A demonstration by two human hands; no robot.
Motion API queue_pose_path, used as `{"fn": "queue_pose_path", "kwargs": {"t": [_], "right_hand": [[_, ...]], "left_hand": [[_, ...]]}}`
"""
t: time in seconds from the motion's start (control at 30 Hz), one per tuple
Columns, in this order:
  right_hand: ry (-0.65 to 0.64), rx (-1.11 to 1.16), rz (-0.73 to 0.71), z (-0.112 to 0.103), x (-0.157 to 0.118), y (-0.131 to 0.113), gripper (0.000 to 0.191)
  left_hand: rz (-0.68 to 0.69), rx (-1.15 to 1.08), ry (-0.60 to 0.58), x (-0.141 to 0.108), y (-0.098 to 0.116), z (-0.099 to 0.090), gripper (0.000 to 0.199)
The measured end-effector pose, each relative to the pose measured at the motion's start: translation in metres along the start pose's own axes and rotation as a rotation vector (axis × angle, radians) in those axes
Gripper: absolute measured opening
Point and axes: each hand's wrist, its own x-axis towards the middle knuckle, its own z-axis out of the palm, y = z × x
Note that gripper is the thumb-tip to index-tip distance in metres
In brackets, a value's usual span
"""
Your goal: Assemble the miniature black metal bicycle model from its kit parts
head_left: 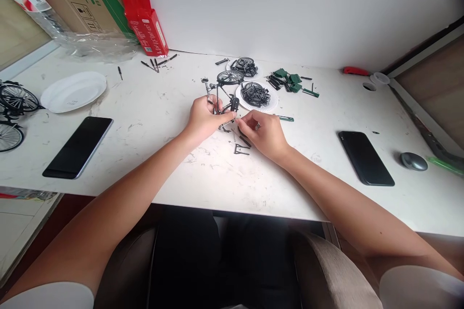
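Note:
My left hand (203, 118) is closed around a small black model bicycle (235, 103), its thumb lying across the lower part. The bicycle is tilted, with a spoked wheel and silver handlebar pointing away from me. My right hand (267, 134) is pinched close to the near end of the bicycle. Whatever sits between its fingertips is too small to make out. Just below the hands, a black forked part (241, 149) and a few other tiny black pieces lie on the white table (217, 178).
Behind the hands, paper plates (274, 103) hold black wheels (255, 94). Green and black parts (290, 80) are heaped to their right. Phones lie left (79, 147) and right (366, 158), beside a mouse (413, 161). A white plate (74, 91) and assembled model bicycles (16, 99) stand at left.

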Motion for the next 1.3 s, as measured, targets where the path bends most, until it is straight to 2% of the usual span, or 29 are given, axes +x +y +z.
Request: {"fn": "queue_pose_path", "kwargs": {"t": [0.13, 0.3, 0.4, 0.53, 0.6, 0.9, 1.07, 1.3], "right_hand": [[0.014, -0.062, 0.004, 0.0012, 0.0005, 0.0005, 0.057], [-0.027, -0.090, 0.008, 0.0017, 0.0001, -0.0016, 0.071], [-0.015, -0.048, 0.021, 0.0007, -0.0007, -0.0046, 0.066], [0.026, 0.005, 0.003, 0.0000, -0.0007, -0.0056, 0.045], [0.019, 0.014, -0.007, 0.0005, -0.0004, -0.0040, 0.041], [-0.008, 0.030, 0.043, 0.0014, -0.0010, -0.0035, 0.071], [0.049, 0.015, 0.043, 0.0002, -0.0001, -0.0053, 0.069], [0.041, 0.125, 0.025, 0.0026, -0.0012, -0.0073, 0.061]], "left_hand": [[-0.022, -0.006, -0.009, -0.0026, 0.0034, 0.0032, 0.049], [-0.016, 0.014, -0.032, -0.0062, 0.0064, 0.0060, 0.051], [-0.016, 0.008, -0.026, -0.0058, 0.0059, 0.0050, 0.051], [-0.026, -0.018, 0.013, -0.0040, 0.0054, 0.0037, 0.048], [-0.030, -0.021, 0.016, -0.0034, 0.0045, 0.0035, 0.048], [-0.016, -0.036, -0.035, -0.0048, 0.0023, 0.0048, 0.049], [-0.021, -0.043, -0.005, -0.0044, 0.0056, 0.0044, 0.051], [0.023, -0.073, -0.018, -0.0023, 0.0053, 0.0049, 0.048]]}}
